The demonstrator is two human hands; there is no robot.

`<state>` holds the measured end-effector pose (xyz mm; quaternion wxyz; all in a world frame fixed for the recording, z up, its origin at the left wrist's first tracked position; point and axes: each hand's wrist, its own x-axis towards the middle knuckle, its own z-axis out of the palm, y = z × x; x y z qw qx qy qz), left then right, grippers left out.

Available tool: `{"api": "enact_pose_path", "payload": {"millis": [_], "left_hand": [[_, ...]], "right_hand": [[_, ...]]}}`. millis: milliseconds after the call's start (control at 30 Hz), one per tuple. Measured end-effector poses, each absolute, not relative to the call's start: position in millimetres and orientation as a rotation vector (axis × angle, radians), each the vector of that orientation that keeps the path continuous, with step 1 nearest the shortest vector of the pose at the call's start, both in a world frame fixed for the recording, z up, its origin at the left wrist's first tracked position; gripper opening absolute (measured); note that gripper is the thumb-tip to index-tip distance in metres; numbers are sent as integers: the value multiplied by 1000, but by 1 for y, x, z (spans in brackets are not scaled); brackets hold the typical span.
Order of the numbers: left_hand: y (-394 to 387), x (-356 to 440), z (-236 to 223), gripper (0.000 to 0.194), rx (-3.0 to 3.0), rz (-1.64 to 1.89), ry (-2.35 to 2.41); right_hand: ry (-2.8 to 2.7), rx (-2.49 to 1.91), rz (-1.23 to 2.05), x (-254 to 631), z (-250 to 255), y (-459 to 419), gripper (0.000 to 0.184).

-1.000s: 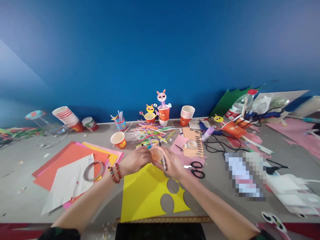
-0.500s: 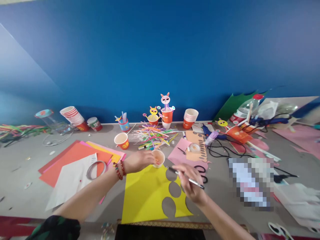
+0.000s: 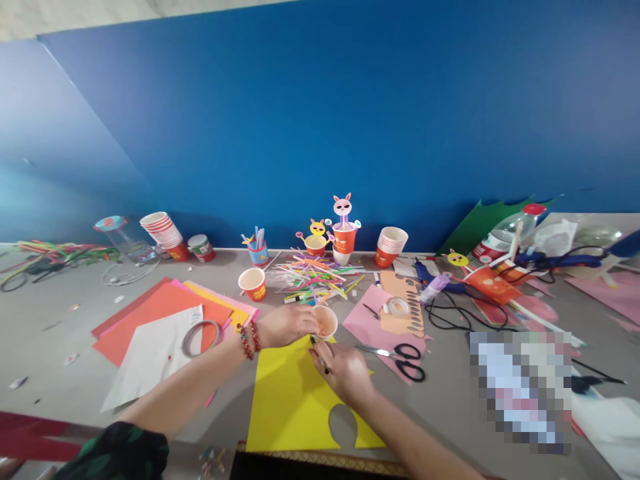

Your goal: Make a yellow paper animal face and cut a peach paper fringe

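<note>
My left hand (image 3: 289,327) is closed on the left side of a small paper cup (image 3: 327,321), whose opening faces me and shows orange bits inside. A black-tipped pen (image 3: 320,355) sits in my closed right hand (image 3: 346,375), its tip close to the cup's lower rim; whether it touches, I cannot tell. Under both hands lies a sheet of yellow paper (image 3: 285,400) with rounded holes cut from its right side. Black-handled scissors (image 3: 400,355) rest just right of my right hand, partly on pink paper (image 3: 364,308).
Behind the cup are a heap of coloured sticks (image 3: 315,277), another paper cup (image 3: 253,285) and animal-faced cup figures (image 3: 344,237). Orange paper (image 3: 165,293) and a tape roll (image 3: 201,337) lie left. A glue gun (image 3: 425,273) with black cable lies right.
My right hand has moved left and turned, bringing the pen up to the cup. The scissors now show more fully. My left hand stays at the cup; the whole view has shifted slightly.
</note>
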<state>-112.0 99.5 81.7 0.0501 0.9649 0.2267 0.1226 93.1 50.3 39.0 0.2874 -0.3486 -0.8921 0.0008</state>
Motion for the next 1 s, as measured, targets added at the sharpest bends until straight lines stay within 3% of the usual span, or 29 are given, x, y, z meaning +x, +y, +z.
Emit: {"api": "enact_pose_path", "payload": {"millis": [333,600,767,900,1000], "left_hand": [[99,-113,81,23,2927,373,699],[98,-112,82,25,2906,395,713],[98,-113,83,26,2902,395,719],[98,-112,84,26,2895,404,759],[98,-112,85,27,2895,412,772]], "right_hand": [[-2457,-927,-58,87,31,47,19],[-2408,-938,57,110,42,44,29],[-2328,-961,355,125,46,49,29],[-1980,-1121,779,142,48,66,30],[-1806,-1197,894,154,56,92,35]]}}
